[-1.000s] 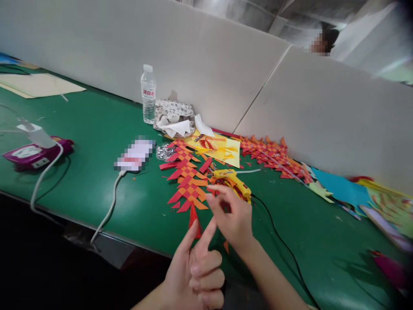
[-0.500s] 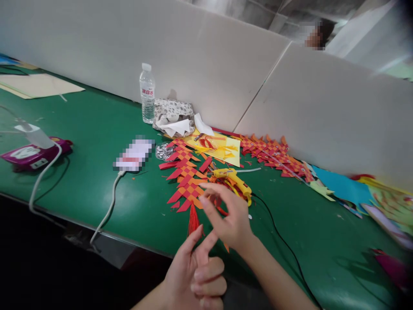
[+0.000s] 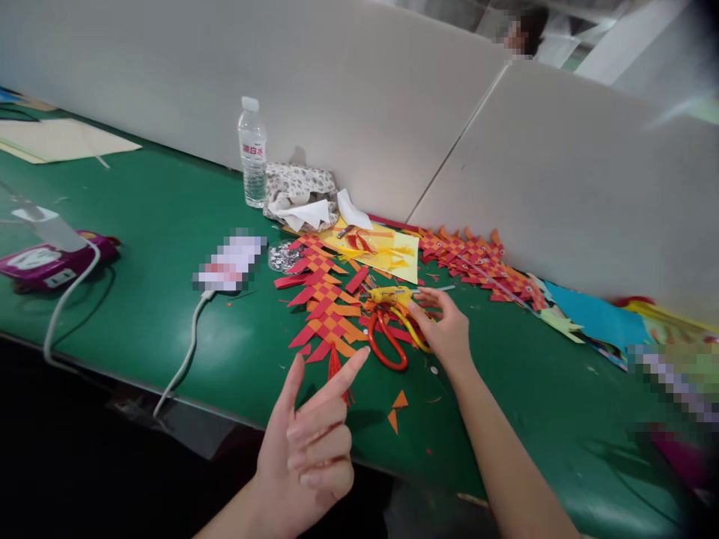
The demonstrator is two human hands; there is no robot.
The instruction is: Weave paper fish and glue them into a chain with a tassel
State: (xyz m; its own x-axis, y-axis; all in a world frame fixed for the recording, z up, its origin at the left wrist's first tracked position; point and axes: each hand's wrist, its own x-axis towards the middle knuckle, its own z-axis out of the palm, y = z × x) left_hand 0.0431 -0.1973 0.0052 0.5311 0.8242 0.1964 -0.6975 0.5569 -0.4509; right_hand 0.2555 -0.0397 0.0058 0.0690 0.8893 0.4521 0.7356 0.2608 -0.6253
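My right hand (image 3: pixel 452 333) reaches over the green table with its fingers closed round the handle end of a yellow glue gun (image 3: pixel 390 296); the handle is mostly hidden. Red-handled scissors (image 3: pixel 400 366) lie just beneath the gun. Close to the table's front edge, my left hand (image 3: pixel 314 442) is raised with thumb and index finger stretched apart and the other fingers curled, holding nothing that I can see. Beyond its fingertips lies a chain of woven red and orange paper (image 3: pixel 323 296), ending in a red tassel (image 3: pixel 335 363) partly covered by the index finger.
A water bottle (image 3: pixel 254 161) and a patterned tissue pack (image 3: pixel 300 187) stand by the grey partition (image 3: pixel 359 112). A phone (image 3: pixel 231 260) with a white cable lies left. A purple power strip (image 3: pixel 67 262) is further left. More woven paper pieces (image 3: pixel 477 262) lie at the back right.
My right hand has moved away from my left, up and right onto the glue gun. My left hand has shifted slightly left. The red scissor handle and orange scraps now show.
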